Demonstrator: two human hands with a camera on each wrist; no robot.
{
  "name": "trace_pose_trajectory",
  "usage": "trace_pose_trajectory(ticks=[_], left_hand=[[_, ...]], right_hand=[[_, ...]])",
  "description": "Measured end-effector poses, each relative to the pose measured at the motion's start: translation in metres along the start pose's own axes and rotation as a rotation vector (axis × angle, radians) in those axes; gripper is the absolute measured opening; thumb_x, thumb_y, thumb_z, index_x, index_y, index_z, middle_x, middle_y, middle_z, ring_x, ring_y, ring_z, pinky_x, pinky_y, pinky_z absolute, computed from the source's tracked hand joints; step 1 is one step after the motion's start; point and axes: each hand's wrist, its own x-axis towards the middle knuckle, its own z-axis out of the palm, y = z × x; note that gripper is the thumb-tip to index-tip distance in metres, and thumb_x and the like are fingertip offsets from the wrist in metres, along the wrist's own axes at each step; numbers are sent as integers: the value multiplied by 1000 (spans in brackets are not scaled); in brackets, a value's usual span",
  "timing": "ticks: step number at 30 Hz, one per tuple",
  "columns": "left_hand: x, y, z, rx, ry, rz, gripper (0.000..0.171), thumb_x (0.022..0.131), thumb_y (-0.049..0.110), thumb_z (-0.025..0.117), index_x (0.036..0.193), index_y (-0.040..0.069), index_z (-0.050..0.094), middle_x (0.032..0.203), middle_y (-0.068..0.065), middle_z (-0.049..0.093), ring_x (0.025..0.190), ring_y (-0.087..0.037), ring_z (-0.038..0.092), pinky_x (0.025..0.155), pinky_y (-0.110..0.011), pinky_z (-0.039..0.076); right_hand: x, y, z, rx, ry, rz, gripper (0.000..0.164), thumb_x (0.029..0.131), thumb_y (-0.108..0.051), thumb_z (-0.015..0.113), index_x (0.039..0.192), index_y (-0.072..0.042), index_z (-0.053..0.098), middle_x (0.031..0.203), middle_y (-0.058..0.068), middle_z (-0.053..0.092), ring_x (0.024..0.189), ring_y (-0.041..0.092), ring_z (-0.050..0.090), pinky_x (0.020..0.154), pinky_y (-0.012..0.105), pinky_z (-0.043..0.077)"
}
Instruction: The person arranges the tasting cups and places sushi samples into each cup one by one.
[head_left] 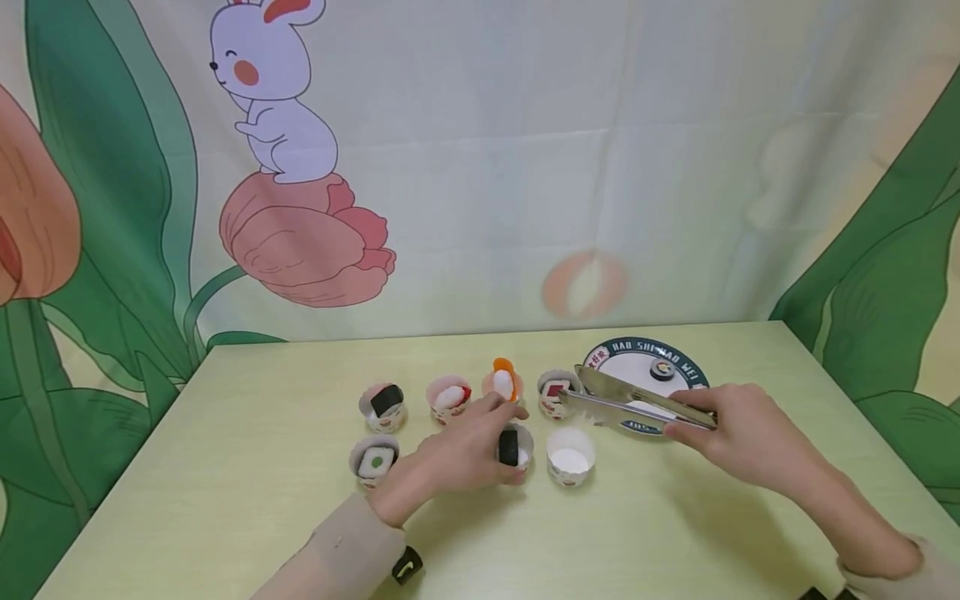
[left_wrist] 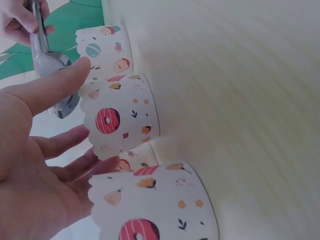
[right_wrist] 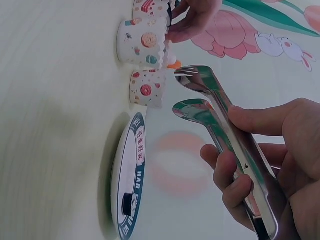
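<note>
My left hand (head_left: 468, 450) reaches around a patterned paper cup (left_wrist: 120, 117) with a black-banded toy sushi piece (head_left: 508, 448) in it. Thumb and fingers lie on opposite sides of its scalloped rim, loosely extended in the left wrist view. In my right hand (head_left: 750, 433) I grip metal serving tongs (right_wrist: 245, 160), one end slotted like a fork, the other spoon-like. The tong ends stand apart with nothing visible between them. In the head view they overlap the cup holding a red-topped sushi piece (head_left: 556, 389).
Behind the tongs lies a blue-rimmed plate (head_left: 622, 358) bearing a small dark sushi roll (head_left: 662, 369). A cup (head_left: 570, 458) showing only its white inside stands right of my left hand. Several filled cups stand left and behind, one with a green-dotted piece (head_left: 377, 461). A printed curtain (head_left: 480, 167) hangs behind the table.
</note>
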Motion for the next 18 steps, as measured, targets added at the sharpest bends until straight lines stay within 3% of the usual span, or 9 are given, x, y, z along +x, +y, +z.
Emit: trace_pose_trajectory(ticks=[5,12,18], left_hand=[[3,4,0,13,-15,-7,68,82,29,89,138,7,57,130,-9,53,115,-23,54,97,-40,48],[6,8,1,-22,-8,35,67,83,26,89,138,5,57,135,-12,51,120,-24,54,105,-39,44],[9,13,0,-54,-30,37,66,85,26,87,139,4,56,140,-11,51,127,-25,50,109,-39,41]], right_hand=[[1,10,-3,-11,3,25,44,90,-23,81,123,5,71,91,6,73,62,13,48,53,30,36],[3,21,-7,-49,27,38,46,91,-25,79,122,7,71,106,22,74,75,20,58,64,36,44],[4,30,-9,-64,48,50,45,91,-27,80,122,5,72,111,23,73,81,22,60,67,39,46]])
